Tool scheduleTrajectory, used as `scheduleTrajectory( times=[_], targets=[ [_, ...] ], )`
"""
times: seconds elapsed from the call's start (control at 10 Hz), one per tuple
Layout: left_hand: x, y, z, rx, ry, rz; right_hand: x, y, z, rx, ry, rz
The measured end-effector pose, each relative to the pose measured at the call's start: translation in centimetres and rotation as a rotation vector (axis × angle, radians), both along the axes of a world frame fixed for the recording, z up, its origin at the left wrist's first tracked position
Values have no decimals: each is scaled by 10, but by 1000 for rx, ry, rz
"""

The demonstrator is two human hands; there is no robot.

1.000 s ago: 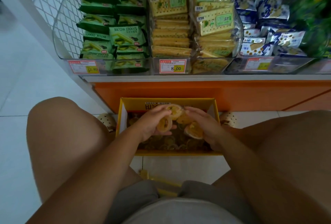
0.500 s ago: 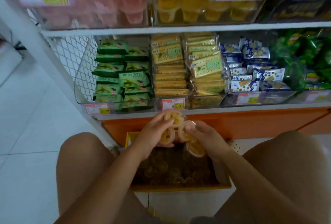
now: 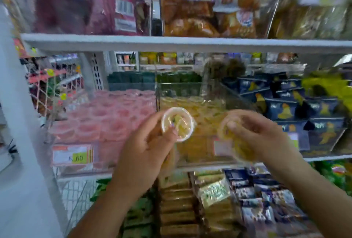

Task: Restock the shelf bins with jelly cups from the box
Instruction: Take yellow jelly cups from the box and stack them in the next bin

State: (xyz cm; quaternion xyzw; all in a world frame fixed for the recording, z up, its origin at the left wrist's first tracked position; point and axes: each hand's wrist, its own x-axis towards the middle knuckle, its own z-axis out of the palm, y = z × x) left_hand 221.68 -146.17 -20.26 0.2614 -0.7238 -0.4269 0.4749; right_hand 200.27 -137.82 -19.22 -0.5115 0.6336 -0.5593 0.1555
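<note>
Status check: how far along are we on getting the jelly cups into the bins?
Done: the pink bin looks full, and the yellow bin is partly filled. In hand: the left hand holds a yellow jelly cup and the right hand grips yellow cups, too blurred to count, both in front of the yellow bin. Left: placing them in. The box is out of view.

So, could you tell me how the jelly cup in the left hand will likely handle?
Probably light: the left hand pinches the jelly cup with thumb and fingers. Its round rim suggests it could roll if laid sideways. The film lid looks thin, so a hard thumb press might dent it.
</note>
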Motion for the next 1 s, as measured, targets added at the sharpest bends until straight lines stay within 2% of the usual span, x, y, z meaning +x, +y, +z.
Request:
scheduleTrajectory(
  times=[0.1,0.3,0.5,0.6,0.7,0.9,1.0],
  targets=[
    [-4,-36,30,-94,-25,93,-23,-57,45,67,229,-15],
    [-2,-85,49,-133,-124,153,-83,-188,73,583,916,-105],
    [-1,-114,53,-145,-202,167,-123,-249,78,739,897,-149],
    [-3,-123,55,-143,-195,171,-125,-262,79,777,1069,-187],
    [-3,-127,54,-132,-157,135,-120,-262,86,822,1096,-207],
    [0,-128,48,-122,-149,125,-115,-258,82,819,1037,-149],
    [2,-123,49,-118,-147,122,-107,-248,85,681,809,-48]
  ],
)
